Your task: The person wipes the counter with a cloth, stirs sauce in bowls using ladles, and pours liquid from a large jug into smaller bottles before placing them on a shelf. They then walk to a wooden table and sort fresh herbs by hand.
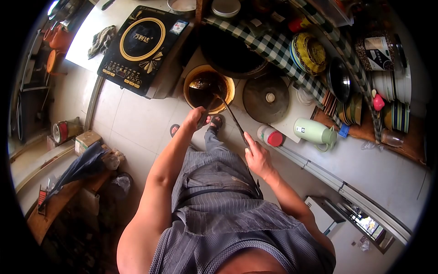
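Observation:
My left hand (198,118) is closed round the dark handle of a ladle (202,83), whose shiny bowl rests in dark brown liquid inside a yellowish pot (187,93). To the right, my right hand (258,156) is wrapped round the lower end of a long dark rod (235,119). The rod slants up and left, and its far end reaches over the right part of the pot. Its tip is too small to make out. A round dark lid with a pale knob (266,98) lies right of the pot.
A black induction cooker (145,43) stands at the upper left, with a crumpled cloth (102,41) beside it. A large dark wok (232,52) is behind the pot. On the right are a red-lidded jar (274,138), a green thermos (315,132) and stacked dishes (396,85).

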The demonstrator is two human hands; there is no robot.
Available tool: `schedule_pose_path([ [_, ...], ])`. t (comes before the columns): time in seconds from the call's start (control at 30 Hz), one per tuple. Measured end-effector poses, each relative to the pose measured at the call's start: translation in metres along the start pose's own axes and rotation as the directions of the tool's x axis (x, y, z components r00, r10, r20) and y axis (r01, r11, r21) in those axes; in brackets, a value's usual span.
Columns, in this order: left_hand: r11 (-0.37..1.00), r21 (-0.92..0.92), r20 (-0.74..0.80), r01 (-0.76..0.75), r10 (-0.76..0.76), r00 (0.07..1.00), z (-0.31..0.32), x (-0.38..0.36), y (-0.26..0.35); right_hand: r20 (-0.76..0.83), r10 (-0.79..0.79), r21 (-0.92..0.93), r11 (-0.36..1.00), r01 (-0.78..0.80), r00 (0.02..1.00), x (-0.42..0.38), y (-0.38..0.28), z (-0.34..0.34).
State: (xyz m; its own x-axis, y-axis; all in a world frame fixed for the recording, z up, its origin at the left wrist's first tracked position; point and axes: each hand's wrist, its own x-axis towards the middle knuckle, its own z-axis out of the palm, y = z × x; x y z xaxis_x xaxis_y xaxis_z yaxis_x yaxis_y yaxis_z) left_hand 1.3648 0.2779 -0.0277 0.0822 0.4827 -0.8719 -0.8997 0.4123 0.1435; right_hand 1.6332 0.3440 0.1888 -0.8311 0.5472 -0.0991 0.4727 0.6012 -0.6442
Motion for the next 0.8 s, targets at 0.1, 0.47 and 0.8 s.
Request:
schedule_pose_path([
  [0.1, 1.000, 0.007, 0.005, -0.009, 0.009, 1.000, -0.004, 0.003, 0.000, 0.032, 0.023, -0.017, 1.000, -0.022, 0.999, -0.003, -0.002, -0.002],
  [0.47, 0.999, 0.007, 0.047, -0.048, 0.047, 0.998, -0.012, 0.013, -0.005, -0.047, 0.056, 0.281, 0.959, -0.040, 0.997, -0.006, 0.018, 0.024],
  [0.8, 0.998, 0.034, 0.037, -0.045, 0.043, 0.998, -0.008, 0.009, -0.003, 0.641, 0.084, 0.693, -0.489, -0.529, 0.763, 0.004, 0.035, -0.004],
])
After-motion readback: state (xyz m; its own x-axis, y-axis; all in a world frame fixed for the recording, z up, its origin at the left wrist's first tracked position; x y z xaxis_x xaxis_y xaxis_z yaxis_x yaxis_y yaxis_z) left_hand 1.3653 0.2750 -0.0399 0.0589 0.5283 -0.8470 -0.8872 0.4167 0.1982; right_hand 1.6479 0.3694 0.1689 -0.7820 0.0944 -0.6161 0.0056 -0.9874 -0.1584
